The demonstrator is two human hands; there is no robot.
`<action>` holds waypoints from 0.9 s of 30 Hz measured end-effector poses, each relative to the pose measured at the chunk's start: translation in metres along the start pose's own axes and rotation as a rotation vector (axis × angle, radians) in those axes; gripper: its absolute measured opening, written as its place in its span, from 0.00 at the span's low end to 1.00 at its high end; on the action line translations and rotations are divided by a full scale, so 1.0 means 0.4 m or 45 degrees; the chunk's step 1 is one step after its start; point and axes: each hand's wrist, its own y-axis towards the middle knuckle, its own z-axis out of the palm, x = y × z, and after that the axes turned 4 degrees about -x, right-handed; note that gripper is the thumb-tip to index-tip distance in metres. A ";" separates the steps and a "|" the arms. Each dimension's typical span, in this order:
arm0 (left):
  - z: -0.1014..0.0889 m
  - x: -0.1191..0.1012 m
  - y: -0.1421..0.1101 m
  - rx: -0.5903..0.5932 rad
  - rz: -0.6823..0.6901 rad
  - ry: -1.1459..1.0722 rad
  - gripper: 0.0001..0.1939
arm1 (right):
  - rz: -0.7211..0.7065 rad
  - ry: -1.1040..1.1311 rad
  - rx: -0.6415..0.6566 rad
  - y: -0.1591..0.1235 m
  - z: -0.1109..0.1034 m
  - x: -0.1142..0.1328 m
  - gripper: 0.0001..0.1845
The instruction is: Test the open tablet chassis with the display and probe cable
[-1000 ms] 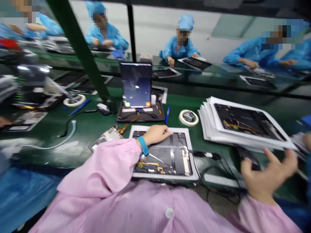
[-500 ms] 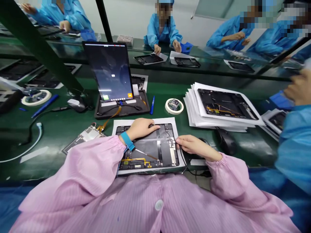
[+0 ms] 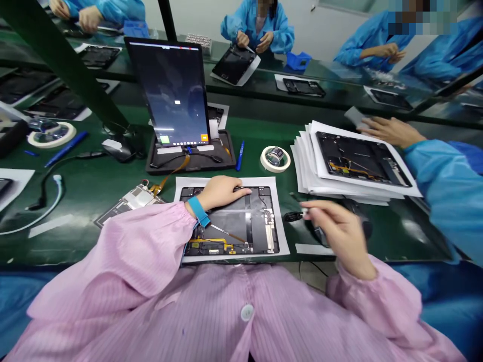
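Observation:
An opened tablet housing (image 3: pixel 258 234) lies on a white sheet (image 3: pixel 284 239) in front of me, its inner boards and an orange ribbon cable (image 3: pixel 211 243) exposed. My left hand (image 3: pixel 223 193), with a blue wrist band (image 3: pixel 198 211), rests across its far left part. The thumb is stretched out, and the other fingertips are partly hidden at the far edge. To the right of the housing, apart from it, my right hand (image 3: pixel 335 226) pinches a thin black cable (image 3: pixel 294 216) near its end. The cable's tip is too small to make out.
A lit tablet screen (image 3: pixel 171 98) stands in a black tray (image 3: pixel 221 163). Beside it are a blue pen (image 3: pixel 240 155) and a tape roll (image 3: pixel 275 159). A paper stack (image 3: pixel 305 171) carries another housing (image 3: pixel 362 158). A co-worker's hand (image 3: pixel 396 131) reaches over that stack from the right.
My right hand has moved right with the cable, away from the housing's right edge. My left hand stays on the housing. The co-worker's arm at right has reached in over the paper stack.

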 end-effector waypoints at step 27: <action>0.001 0.003 0.003 0.001 0.008 0.047 0.32 | -0.589 -1.396 0.380 -0.027 0.162 -0.060 0.25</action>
